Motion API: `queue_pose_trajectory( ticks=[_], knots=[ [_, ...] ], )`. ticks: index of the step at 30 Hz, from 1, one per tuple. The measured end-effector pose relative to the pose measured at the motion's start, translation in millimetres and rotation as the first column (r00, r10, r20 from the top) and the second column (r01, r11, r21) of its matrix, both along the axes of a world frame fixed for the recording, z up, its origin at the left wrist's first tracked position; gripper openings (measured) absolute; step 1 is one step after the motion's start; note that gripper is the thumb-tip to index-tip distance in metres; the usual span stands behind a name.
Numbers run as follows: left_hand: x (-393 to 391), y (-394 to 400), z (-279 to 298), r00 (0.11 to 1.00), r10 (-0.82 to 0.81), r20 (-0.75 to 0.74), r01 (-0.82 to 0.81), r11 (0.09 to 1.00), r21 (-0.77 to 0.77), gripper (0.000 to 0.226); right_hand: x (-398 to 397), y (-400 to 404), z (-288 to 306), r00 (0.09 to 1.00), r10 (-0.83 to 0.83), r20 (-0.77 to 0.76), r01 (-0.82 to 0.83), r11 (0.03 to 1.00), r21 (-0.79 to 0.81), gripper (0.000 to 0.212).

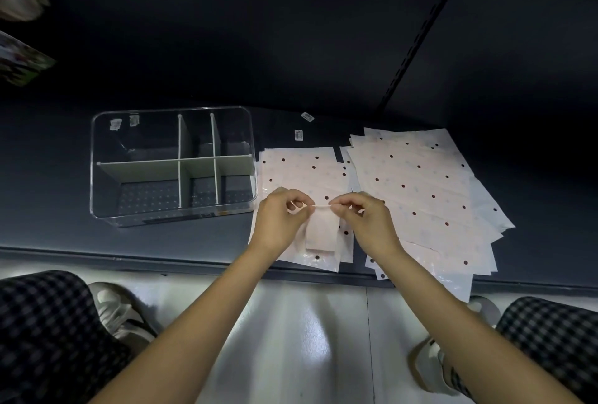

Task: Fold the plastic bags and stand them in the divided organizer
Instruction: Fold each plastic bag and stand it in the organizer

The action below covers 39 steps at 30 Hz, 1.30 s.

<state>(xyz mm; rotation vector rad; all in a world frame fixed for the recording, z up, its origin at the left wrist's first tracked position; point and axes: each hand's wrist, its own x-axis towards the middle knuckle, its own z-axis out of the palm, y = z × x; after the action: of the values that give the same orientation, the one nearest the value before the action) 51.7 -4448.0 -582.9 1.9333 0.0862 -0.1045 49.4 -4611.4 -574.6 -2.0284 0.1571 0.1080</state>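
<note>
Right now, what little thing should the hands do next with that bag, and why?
Probably carry the folded bag left and stand it in a slot of the organizer. The left hand and right hand both pinch its top edge, it already looks folded small, and every slot I can see looks empty. It may need one more fold first.

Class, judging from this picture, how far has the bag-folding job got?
Done: nothing stored; the clear organizer holds no bags. In hand: the left hand and right hand pinch one folded bag by its top edge. Left: two piles of flat dotted bags remain.
</note>
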Motion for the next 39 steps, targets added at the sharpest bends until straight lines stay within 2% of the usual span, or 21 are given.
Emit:
queue_pose_trajectory(
  ticks=[2, 5, 7, 10, 14, 16, 18, 20, 22, 25, 28, 30, 32, 35, 39],
  knots=[
    [3, 3, 3, 0.999, -0.021, -0.035, 0.019, 0.998, -0.068, 0.011, 3, 1, 3, 1.000, 0.015, 0.017, -0.015, 1.000, -0.026, 0.013],
    [4, 7, 8, 0.984, -0.087, -0.158, 0.041, 0.962, -0.271, 0.010, 8, 7, 9, 1.000, 0.029, -0.003, -0.028, 0.997, 0.075, 0.013],
    [3, 9, 8, 0.971, -0.103, -0.213, 0.039, 0.958, -0.286, 0.012, 10, 11, 13, 1.000, 0.002, -0.006, -0.001, 0.987, 0.161, 0.012],
    [1, 14, 9, 0.957, -0.044, -0.287, -0.066, 0.929, -0.364, 0.003, 13, 18, 16, 0.995, -0.101, -0.015, 0.102, 0.960, 0.260, 0.011],
    [-1, 26, 12, 0.933, -0.028, -0.358, -0.137, 0.895, -0.425, 0.012, 16, 32, 19, 0.971, -0.200, -0.133, 0.236, 0.900, 0.367, 0.012],
    [-3, 32, 13, 0.936, 0.024, -0.350, -0.182, 0.886, -0.426, 0.011, 14, 44, 17, 0.960, -0.258, -0.107, 0.279, 0.906, 0.317, 0.009],
    [-4, 39, 13, 0.951, 0.146, -0.271, -0.240, 0.904, -0.355, 0.010, 10, 60, 16, 0.959, -0.283, -0.004, 0.279, 0.941, 0.193, 0.010],
    [-6, 48, 11, 0.965, 0.239, -0.112, -0.258, 0.943, -0.209, 0.011, 6, 81, 17, 0.985, -0.168, 0.034, 0.162, 0.977, 0.137, 0.004],
    [-11, 54, 8, 0.973, 0.228, 0.028, -0.224, 0.971, -0.086, 0.011, 3, 106, 17, 1.000, -0.017, -0.014, 0.019, 0.994, 0.111, 0.011],
    [-15, 65, 2, 0.977, 0.178, 0.115, -0.182, 0.983, 0.025, 0.016, 8, 133, 18, 0.999, 0.046, -0.028, -0.045, 0.998, 0.038, 0.018],
    [-14, 84, -3, 0.980, 0.129, 0.154, -0.130, 0.991, 0.001, 0.020, 18, 146, 19, 0.998, 0.057, -0.022, -0.057, 0.998, -0.023, 0.014],
    [-13, 102, -5, 0.975, 0.152, 0.161, -0.151, 0.988, -0.021, 0.016, 26, 153, 18, 0.997, 0.077, -0.022, -0.078, 0.995, -0.065, 0.017],
    [-13, 125, -13, 0.950, 0.224, 0.219, -0.257, 0.957, 0.135, 0.012, 32, 161, 16, 0.996, 0.090, -0.023, -0.092, 0.990, -0.107, 0.019],
    [-17, 159, -33, 0.912, 0.315, 0.262, -0.403, 0.809, 0.429, 0.012, 41, 179, 12, 0.993, 0.115, -0.029, -0.118, 0.977, -0.180, 0.021],
    [-23, 175, -51, 0.917, 0.273, 0.292, -0.394, 0.741, 0.543, 0.013, 50, 205, 5, 0.985, 0.172, -0.012, -0.164, 0.913, -0.372, 0.027]
  ],
)
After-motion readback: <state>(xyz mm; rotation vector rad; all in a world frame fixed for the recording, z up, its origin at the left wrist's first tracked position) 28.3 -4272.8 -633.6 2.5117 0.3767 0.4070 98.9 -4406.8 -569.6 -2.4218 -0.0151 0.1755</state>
